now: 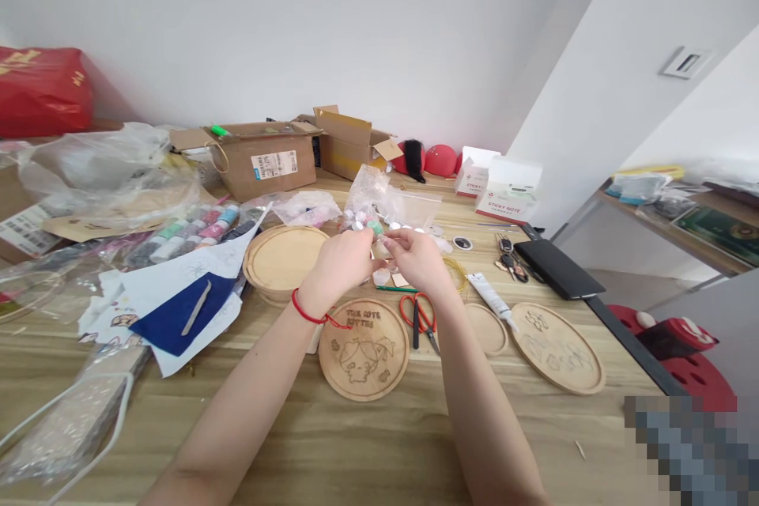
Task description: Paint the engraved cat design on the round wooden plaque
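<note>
- Bare forearms (254, 387): reaching far, converging.
- Left hand (344, 259): fingers curled, grip hidden.
- Right hand (420, 257): fingertips pinched on small pale piece (382, 247), between hands.
- Nearer: round wooden plate (391, 326), line-drawn.

We are stretching both bare arms forward, our left forearm (249, 395) slanting up from the lower left and our right forearm (483, 403) from the lower right, so they are converging. Our left wrist, wearing a thin red cord bracelet (305, 317), is bending slightly inward. Our left hand (345, 259) is showing its back, fingers curling under. Our right hand (421, 257) is facing it, index finger and thumb bending inward. Our fingertips are nearly meeting; their exact grip is staying too small to tell.
</note>
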{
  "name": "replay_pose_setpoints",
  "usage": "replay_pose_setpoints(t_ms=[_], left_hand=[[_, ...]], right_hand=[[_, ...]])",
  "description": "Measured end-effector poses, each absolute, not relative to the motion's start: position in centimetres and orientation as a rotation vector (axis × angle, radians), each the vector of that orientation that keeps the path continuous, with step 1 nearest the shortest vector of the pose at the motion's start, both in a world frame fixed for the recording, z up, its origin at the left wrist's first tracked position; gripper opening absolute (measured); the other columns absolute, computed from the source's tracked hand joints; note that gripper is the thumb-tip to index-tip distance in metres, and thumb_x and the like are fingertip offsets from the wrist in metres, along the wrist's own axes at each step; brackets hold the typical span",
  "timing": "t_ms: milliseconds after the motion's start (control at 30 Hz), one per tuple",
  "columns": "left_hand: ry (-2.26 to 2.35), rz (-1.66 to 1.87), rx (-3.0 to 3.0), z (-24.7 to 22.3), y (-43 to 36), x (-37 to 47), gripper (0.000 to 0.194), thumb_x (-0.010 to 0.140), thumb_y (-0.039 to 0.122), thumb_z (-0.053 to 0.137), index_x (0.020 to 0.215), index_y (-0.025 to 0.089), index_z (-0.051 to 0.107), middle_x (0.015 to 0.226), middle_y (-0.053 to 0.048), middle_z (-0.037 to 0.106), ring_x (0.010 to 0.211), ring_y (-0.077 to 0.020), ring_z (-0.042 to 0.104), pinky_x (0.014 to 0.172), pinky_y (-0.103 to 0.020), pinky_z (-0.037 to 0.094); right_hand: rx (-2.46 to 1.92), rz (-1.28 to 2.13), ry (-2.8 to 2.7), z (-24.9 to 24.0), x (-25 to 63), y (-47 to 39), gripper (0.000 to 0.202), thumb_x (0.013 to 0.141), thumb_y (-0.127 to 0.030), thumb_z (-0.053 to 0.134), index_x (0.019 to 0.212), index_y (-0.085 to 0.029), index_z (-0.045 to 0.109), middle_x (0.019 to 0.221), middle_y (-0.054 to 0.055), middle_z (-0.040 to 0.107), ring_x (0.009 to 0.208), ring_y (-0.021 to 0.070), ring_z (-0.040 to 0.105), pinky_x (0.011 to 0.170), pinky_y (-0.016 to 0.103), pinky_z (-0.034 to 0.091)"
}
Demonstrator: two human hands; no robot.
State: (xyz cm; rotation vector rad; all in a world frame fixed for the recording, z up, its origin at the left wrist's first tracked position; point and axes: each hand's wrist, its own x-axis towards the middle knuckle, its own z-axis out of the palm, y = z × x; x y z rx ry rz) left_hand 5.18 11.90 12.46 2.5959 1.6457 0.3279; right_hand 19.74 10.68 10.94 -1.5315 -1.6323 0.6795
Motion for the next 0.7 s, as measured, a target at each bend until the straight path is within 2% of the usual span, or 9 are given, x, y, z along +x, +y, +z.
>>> replay_pose_setpoints(t_ms=[233, 433, 567, 700], left_hand=[[1.487, 0.453, 2.576, 12.1, 12.1, 5.1, 0.027, 0.088, 0.038, 0.053, 0.095, 0.014, 0.065, 0.090, -0.012, 0.072, 0.081, -0.0246, 0.068, 0.068, -0.031, 0.047], [1.505, 0.495, 2.465, 12.3, 12.6, 5.0, 0.028, 0.085, 0.039, 0.053, 0.086, 0.016, 0.068, 0.076, -0.010, 0.070, 0.070, -0.0226, 0.064, 0.060, -0.030, 0.042], [1.465, 0.494, 2.486, 11.9, 12.8, 4.9, 0.027, 0.085, 0.035, 0.050, 0.080, 0.015, 0.068, 0.074, -0.011, 0.070, 0.066, -0.0219, 0.063, 0.058, -0.030, 0.040], [1.507, 0.489, 2.511, 11.9, 12.6, 5.0, 0.037, 0.092, 0.035, 0.040, 0.080, 0.013, 0.068, 0.075, -0.014, 0.069, 0.066, -0.0232, 0.063, 0.061, -0.032, 0.042]], right_hand=[[-1.533, 0.556, -1.723, 11.5, 19.4, 10.1, 0.023, 0.092, -0.019, 0.053, 0.110, -0.016, 0.067, 0.109, 0.011, 0.074, 0.102, 0.0225, 0.068, 0.090, 0.035, 0.050], [-1.488, 0.443, -1.696, 10.9, 18.9, 10.5, 0.020, 0.093, -0.029, 0.053, 0.096, -0.019, 0.070, 0.096, 0.009, 0.076, 0.092, 0.0228, 0.071, 0.084, 0.034, 0.051], [-1.476, 0.418, -1.696, 10.7, 18.1, 10.5, 0.020, 0.094, -0.026, 0.051, 0.097, -0.019, 0.070, 0.096, 0.010, 0.076, 0.090, 0.0230, 0.071, 0.081, 0.034, 0.052], [-1.492, 0.312, -1.706, 10.9, 17.7, 10.2, 0.024, 0.094, -0.024, 0.049, 0.097, -0.017, 0.072, 0.094, 0.011, 0.076, 0.087, 0.0243, 0.070, 0.079, 0.036, 0.051]])
